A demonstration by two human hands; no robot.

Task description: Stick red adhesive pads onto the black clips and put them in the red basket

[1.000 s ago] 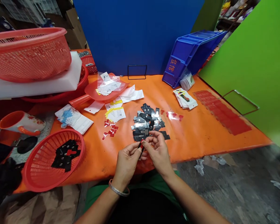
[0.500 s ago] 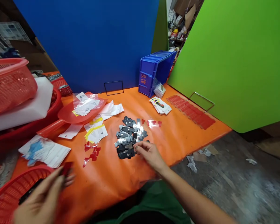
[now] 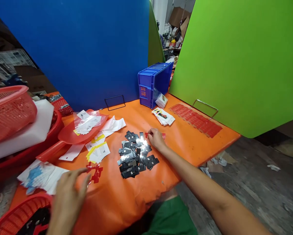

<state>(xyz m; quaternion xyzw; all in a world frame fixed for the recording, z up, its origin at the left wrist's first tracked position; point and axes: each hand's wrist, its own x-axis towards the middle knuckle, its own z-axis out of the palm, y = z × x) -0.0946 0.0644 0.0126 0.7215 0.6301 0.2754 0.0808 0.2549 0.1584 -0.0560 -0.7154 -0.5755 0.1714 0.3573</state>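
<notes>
My left hand (image 3: pixel 69 192), slightly blurred, reaches over the table with thumb and forefinger apart. Its fingertips are beside a loose cluster of small red plastic tabs (image 3: pixel 96 174). Farther away, my right hand (image 3: pixel 156 138) has its fingers pinched on a red plastic tab (image 3: pixel 146 134) at the left end of a short row. The hand covers part of that row, and another tab (image 3: pixel 163 135) shows just to its right. Between the hands lies a pile of flat black and silver metal clips (image 3: pixel 131 155).
A red basket (image 3: pixel 21 210) holding dark pieces stands at the near left. Printed cards (image 3: pixel 99 151) and a red scoop (image 3: pixel 65 132) lie at left. Behind are a blue bin (image 3: pixel 146 88), more cards (image 3: pixel 163 116) and a red sheet of strips (image 3: pixel 196 119).
My left hand has moved from the basket to the red tabs, and the dark red piece in it is gone. My right hand has gone from the clip pile up to the tab row.
</notes>
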